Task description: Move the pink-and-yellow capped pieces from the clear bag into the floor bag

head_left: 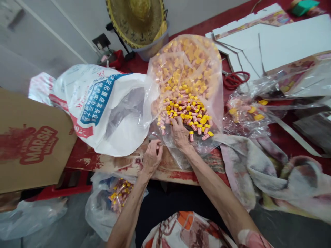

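A large clear plastic bag (pixel 217 79) lies on the table, filled with small pink bottles with yellow caps. Many of these bottles (pixel 192 119) spill from its mouth on the near side. My right hand (pixel 180 133) is at the front left edge of the spilled pile, fingers bent down and closed around a small bottle at its fingertips. My left hand (pixel 153 154) is just left of it, above the table's front edge, with fingers curled in. Whatever those fingers hold, if anything, is hidden. Left of the pile, a white printed sack (pixel 126 144) lies with its mouth open toward the bottles.
A cardboard box (pixel 33 137) stands at the left. Below the table edge hangs a plastic bag (pixel 95 196) with more bottles. Red-handled scissors (pixel 236 80), crumpled clear wrapping (pixel 248 119), flattened white cartons (pixel 279 44) and a cloth (pixel 258 165) lie right. A straw hat (pixel 137 26) is behind.
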Demonstrator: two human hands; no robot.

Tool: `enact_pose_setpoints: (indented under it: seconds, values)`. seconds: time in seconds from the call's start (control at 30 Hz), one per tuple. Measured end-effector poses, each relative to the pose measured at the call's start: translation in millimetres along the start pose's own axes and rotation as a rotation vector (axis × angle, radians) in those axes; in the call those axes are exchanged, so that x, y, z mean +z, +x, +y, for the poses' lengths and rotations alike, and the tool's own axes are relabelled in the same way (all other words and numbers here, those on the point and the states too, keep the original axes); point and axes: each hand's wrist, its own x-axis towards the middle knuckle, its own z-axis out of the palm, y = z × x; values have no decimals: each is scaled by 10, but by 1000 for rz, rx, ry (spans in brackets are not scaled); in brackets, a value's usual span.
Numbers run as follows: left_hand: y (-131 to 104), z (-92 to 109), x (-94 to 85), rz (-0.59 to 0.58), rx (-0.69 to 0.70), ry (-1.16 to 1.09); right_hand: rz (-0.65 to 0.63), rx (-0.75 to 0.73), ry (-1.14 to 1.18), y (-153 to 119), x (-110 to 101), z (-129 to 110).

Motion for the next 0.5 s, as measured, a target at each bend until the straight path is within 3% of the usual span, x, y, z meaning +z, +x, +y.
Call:
enact_pose_setpoints:
  seconds: [0.07, 0.2, 0.27, 0.37, 0.5]
  values:
    - [-3, -13, -17, 17, 27, -17, 10, -3, -7, -5, 6, 3]
    - [-21, -19, -30, 190, -14, 34, 21, -39, 18, -10, 52, 43]
    - [-22, -27, -4, 173, -14, 46, 55, -55, 64, -5, 89, 78]
    - [7, -38, 4, 94, -2, 8, 194, -70, 178, 9, 110, 124]
    - [2, -32, -48, 216, -60, -27, 367, -182, 350, -38, 23, 105]
